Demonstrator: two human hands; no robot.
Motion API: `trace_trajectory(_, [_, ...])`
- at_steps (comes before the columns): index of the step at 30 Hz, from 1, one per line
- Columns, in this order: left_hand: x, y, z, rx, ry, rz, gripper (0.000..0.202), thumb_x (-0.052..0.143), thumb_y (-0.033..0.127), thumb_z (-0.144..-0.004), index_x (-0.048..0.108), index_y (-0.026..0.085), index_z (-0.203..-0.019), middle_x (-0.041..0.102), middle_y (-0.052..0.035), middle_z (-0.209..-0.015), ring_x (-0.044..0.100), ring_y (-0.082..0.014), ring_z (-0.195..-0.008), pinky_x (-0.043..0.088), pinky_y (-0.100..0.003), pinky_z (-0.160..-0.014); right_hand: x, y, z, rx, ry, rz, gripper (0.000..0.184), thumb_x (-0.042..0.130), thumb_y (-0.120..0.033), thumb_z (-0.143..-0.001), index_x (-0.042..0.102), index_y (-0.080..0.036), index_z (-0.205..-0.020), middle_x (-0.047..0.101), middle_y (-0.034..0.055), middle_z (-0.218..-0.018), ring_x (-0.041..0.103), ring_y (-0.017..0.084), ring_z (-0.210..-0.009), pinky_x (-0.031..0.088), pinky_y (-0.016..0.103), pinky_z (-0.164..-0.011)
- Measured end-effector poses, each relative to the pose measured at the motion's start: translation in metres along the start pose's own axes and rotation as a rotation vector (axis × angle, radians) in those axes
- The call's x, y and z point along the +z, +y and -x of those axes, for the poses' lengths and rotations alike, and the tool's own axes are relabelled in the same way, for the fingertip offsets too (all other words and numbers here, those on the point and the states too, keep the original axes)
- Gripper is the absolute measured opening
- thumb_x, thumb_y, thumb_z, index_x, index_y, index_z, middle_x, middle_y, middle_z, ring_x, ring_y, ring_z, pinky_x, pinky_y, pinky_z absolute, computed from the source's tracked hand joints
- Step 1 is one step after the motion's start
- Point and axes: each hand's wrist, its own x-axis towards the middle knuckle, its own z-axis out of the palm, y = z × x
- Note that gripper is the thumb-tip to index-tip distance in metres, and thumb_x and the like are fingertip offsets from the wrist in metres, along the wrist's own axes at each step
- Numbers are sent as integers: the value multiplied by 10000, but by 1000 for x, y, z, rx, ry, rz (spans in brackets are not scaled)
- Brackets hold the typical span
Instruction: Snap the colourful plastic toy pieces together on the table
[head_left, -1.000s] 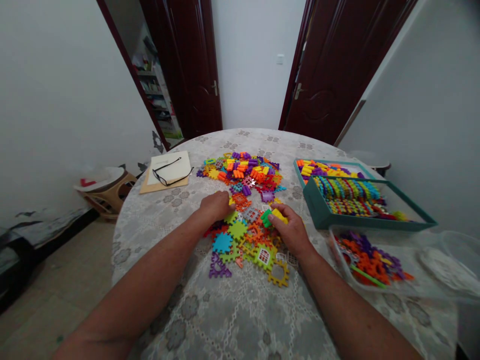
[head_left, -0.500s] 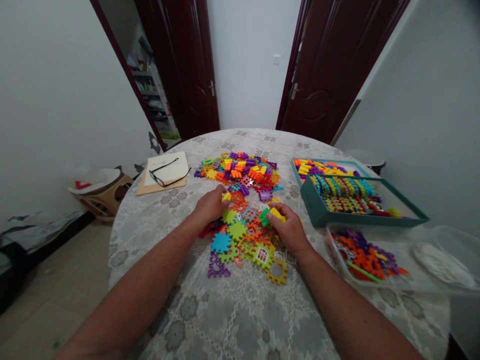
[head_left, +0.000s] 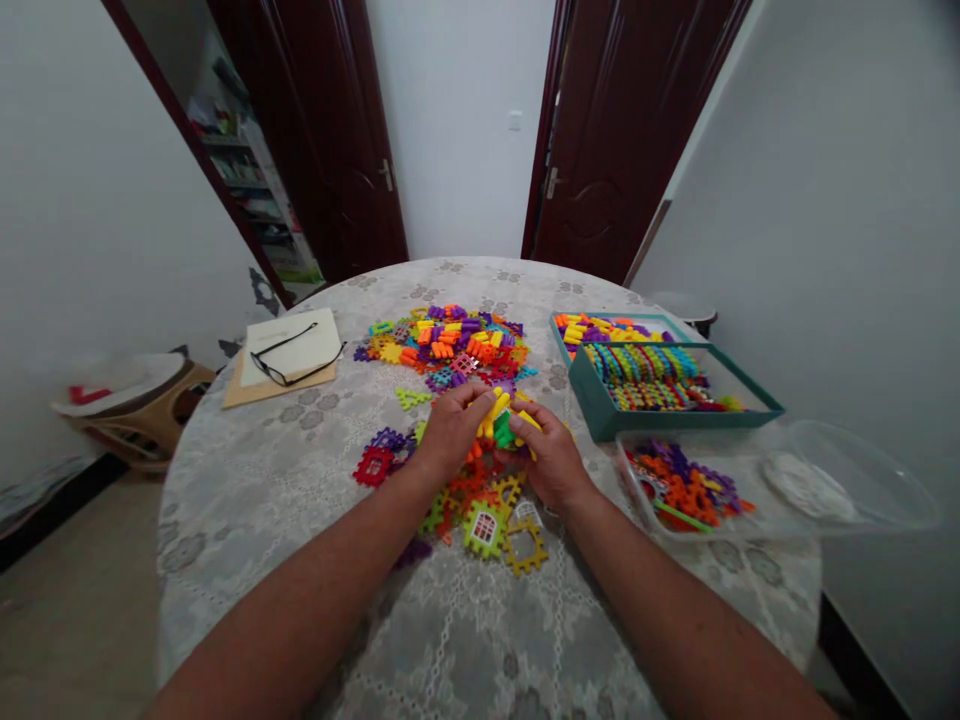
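Note:
My left hand (head_left: 450,432) pinches a yellow plastic block (head_left: 493,410) over the middle of the round table (head_left: 300,470). My right hand (head_left: 551,455) holds a joined green and yellow block (head_left: 510,428). The two hands meet, and the yellow block touches the green and yellow one. Under and around them lie flat interlocking pieces (head_left: 487,515) in many colours. A bigger heap of coloured blocks (head_left: 446,345) sits just beyond the hands.
A teal box (head_left: 600,405) with rows of sorted pieces stands to the right. A clear plastic tub (head_left: 697,490) of orange and purple pieces and its lid (head_left: 862,480) lie nearer. Glasses (head_left: 289,355) rest on a notebook at the left. A stool (head_left: 120,400) stands by the table.
My left hand picked up a yellow block from the pile and brought it rightward to the green and yellow block in my right hand. The camera view shifted right.

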Motion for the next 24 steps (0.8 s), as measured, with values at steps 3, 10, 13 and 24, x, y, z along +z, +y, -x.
trace_trajectory(3, [18,-4,2,42,69,-43,277,612,449,-922,728,204,-865,710,-5,-833,635,-177,-787,501,-290,-745,7,-2,4,10,-4,-55,534,945,-471,-678,702,-243,-1095,726,8,-1006,681,171,-820,634,287,-625])
trace_trajectory(10, [37,-10,6,158,201,-268,276,486,360,-982,664,212,-832,691,-29,-893,633,-208,-903,482,-334,-869,19,1,7,25,35,-179,570,929,-497,-690,702,-276,-1164,706,-14,-981,642,157,-835,536,217,-598])
trace_trajectory(13, [37,-12,6,177,189,-251,276,463,353,-987,652,218,-837,683,-34,-902,631,-217,-916,490,-339,-871,24,7,7,-12,51,-201,588,920,-487,-705,711,-280,-1214,721,-12,-984,656,163,-834,530,239,-638])
trace_trajectory(24, [35,-19,10,199,143,-82,434,333,431,-1082,704,216,-1020,716,-65,-1039,662,-239,-1000,533,-382,-935,17,17,0,-51,-39,-127,491,954,-426,-666,729,-221,-1052,703,-14,-909,632,151,-795,529,262,-736])
